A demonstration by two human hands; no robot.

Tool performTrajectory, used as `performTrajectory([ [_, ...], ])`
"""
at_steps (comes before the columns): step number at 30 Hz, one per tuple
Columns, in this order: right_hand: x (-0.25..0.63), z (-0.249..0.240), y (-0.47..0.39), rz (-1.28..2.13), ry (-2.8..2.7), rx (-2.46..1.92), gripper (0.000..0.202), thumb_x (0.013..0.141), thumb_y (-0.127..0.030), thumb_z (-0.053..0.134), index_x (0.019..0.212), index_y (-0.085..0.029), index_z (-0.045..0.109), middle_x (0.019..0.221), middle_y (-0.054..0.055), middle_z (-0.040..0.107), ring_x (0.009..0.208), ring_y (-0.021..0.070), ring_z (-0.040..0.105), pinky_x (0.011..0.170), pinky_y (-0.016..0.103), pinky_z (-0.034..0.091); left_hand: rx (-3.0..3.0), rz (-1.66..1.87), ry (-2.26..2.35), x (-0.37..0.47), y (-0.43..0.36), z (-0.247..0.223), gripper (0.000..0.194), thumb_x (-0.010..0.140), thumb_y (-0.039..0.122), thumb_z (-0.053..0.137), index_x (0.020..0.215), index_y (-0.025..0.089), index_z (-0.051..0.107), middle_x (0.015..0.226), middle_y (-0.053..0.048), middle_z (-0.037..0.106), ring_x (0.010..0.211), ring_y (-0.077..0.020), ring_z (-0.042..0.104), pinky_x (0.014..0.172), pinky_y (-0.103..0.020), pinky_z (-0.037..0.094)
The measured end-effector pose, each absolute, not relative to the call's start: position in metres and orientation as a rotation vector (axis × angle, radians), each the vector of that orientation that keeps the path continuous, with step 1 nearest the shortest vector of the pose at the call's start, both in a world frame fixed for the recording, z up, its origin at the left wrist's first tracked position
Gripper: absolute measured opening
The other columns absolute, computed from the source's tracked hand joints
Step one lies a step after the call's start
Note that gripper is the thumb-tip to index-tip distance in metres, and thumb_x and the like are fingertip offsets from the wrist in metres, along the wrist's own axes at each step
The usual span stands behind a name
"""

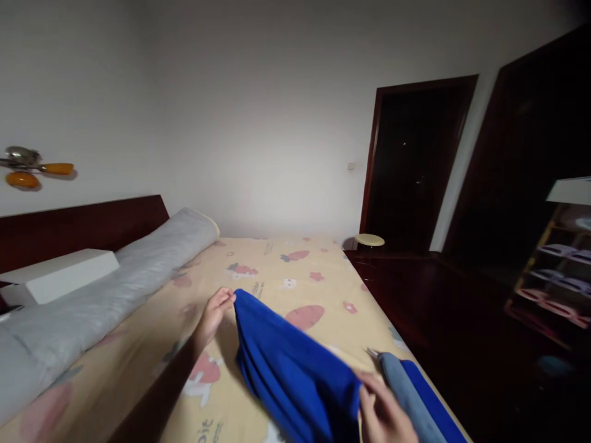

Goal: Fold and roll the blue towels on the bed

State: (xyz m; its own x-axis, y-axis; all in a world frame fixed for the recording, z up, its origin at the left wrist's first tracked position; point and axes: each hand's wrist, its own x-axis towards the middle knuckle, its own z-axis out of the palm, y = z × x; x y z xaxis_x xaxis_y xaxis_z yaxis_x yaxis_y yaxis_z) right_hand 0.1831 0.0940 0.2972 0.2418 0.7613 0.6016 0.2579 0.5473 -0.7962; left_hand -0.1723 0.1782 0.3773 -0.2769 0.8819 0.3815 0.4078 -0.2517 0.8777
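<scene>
A blue cloth [290, 363] stretches between my two hands above the bed, its lower part hanging in loose folds; whether it is a garment I cannot tell. My left hand [217, 312] pinches its far left corner between thumb and fingers. At the lower right, my right hand [386, 411] grips the opposite corner. Close beside that hand lies a grey-blue folded fabric [406, 394], with another blue fabric [431, 394] along its right side. Thin pale tips [372, 352] of something I cannot make out stick out at its far end.
The bed sheet [318, 278] is cream with carrots and rabbits. A grey rolled quilt [152, 261] and a white box [74, 274] lie by the dark headboard [92, 221]. A round stool [369, 240] stands beyond the bed, and a shoe rack [554, 271] at the right.
</scene>
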Motion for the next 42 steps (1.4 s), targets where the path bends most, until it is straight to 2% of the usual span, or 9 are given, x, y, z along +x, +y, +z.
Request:
performTrajectory([
  [2, 0.190, 0.330, 0.111, 0.389, -1.214, -0.939, 0.029, 0.087, -0.050, 0.060, 0.087, -0.024, 0.071, 0.089, 0.007, 0.072, 0.087, 0.0249, 0.067, 0.084, 0.040, 0.053, 1.517, 1.638, 1.471, -0.176, 0.152, 0.419, 0.031, 0.075, 0.053, 0.061, 0.077, 0.023, 0.053, 0.072, 0.002, 0.057, 0.073, -0.0155, 0.056, 0.071, -0.028, 0.047],
  [4, 0.194, 0.366, 0.130, 0.427, -1.170, -0.890, 0.033, 0.080, -0.054, 0.065, 0.083, -0.023, 0.073, 0.087, 0.008, 0.074, 0.083, 0.0265, 0.068, 0.080, 0.039, 0.053, 1.434, 1.696, 1.371, -0.173, 0.126, 0.452, 0.032, 0.071, 0.051, 0.068, 0.076, 0.023, 0.054, 0.072, 0.002, 0.058, 0.071, -0.0149, 0.056, 0.069, -0.028, 0.047],
  [7, 0.197, 0.412, 0.151, 0.683, -1.198, -0.796, 0.038, 0.069, -0.056, 0.074, 0.084, -0.021, 0.074, 0.084, 0.009, 0.074, 0.076, 0.0242, 0.067, 0.070, 0.035, 0.053, 1.294, 1.719, 1.290, -0.164, 0.096, 0.484, 0.036, 0.064, 0.048, 0.076, 0.077, 0.023, 0.055, 0.074, 0.002, 0.061, 0.071, -0.0148, 0.058, 0.069, -0.028, 0.047],
  [11, 0.197, 0.441, 0.159, 1.104, -1.179, -0.661, 0.043, 0.062, -0.052, 0.080, 0.091, -0.020, 0.074, 0.080, 0.007, 0.073, 0.067, 0.0182, 0.063, 0.066, 0.032, 0.050, 1.227, 1.738, 1.300, -0.160, 0.075, 0.502, 0.046, 0.055, 0.048, 0.081, 0.081, 0.023, 0.053, 0.067, 0.004, 0.064, 0.065, -0.0131, 0.059, 0.068, -0.027, 0.046],
  [17, 0.196, 0.446, 0.149, 1.214, -1.165, -0.669, 0.052, 0.054, -0.046, 0.088, 0.096, -0.018, 0.073, 0.075, 0.005, 0.071, 0.066, 0.0163, 0.061, 0.064, 0.030, 0.049, 1.249, 1.727, 1.389, -0.167, 0.059, 0.508, 0.051, 0.052, 0.052, 0.081, 0.083, 0.023, 0.052, 0.065, 0.004, 0.065, 0.058, -0.0134, 0.060, 0.063, -0.028, 0.046],
  [25, 0.195, 0.454, 0.137, 1.065, -1.069, -0.795, 0.047, 0.041, -0.044, 0.091, 0.072, -0.016, 0.071, 0.061, 0.003, 0.067, 0.057, 0.0143, 0.056, 0.057, 0.029, 0.044, 1.261, 1.763, 1.363, -0.170, 0.047, 0.508, 0.052, 0.048, 0.051, 0.084, 0.079, 0.020, 0.057, 0.062, 0.003, 0.066, 0.056, -0.0122, 0.059, 0.061, -0.026, 0.046],
  [28, 0.197, 0.454, 0.135, 0.992, -1.079, -0.839, 0.046, 0.041, -0.046, 0.090, 0.067, -0.015, 0.070, 0.057, 0.002, 0.064, 0.053, 0.0133, 0.053, 0.053, 0.029, 0.041, 1.262, 1.761, 1.376, -0.170, 0.044, 0.508, 0.052, 0.048, 0.053, 0.084, 0.079, 0.021, 0.058, 0.062, 0.002, 0.067, 0.055, -0.0127, 0.059, 0.060, -0.028, 0.046],
  [36, 0.191, 0.451, 0.137, 0.866, -1.037, -0.837, 0.045, 0.049, -0.048, 0.086, 0.077, -0.016, 0.074, 0.073, 0.007, 0.072, 0.069, 0.0207, 0.063, 0.057, 0.031, 0.046, 1.266, 1.738, 1.397, -0.171, 0.043, 0.503, 0.049, 0.049, 0.052, 0.084, 0.077, 0.020, 0.060, 0.060, 0.003, 0.065, 0.054, -0.0130, 0.059, 0.060, -0.028, 0.048],
  [42, 0.188, 0.438, 0.149, 1.131, -0.905, -0.876, 0.041, 0.042, -0.037, 0.089, 0.074, -0.020, 0.070, 0.067, 0.003, 0.069, 0.061, 0.0166, 0.061, 0.055, 0.029, 0.047, 1.269, 1.751, 1.432, -0.172, 0.054, 0.487, 0.050, 0.050, 0.055, 0.082, 0.077, 0.020, 0.060, 0.061, 0.001, 0.065, 0.056, -0.0134, 0.059, 0.060, -0.028, 0.049],
])
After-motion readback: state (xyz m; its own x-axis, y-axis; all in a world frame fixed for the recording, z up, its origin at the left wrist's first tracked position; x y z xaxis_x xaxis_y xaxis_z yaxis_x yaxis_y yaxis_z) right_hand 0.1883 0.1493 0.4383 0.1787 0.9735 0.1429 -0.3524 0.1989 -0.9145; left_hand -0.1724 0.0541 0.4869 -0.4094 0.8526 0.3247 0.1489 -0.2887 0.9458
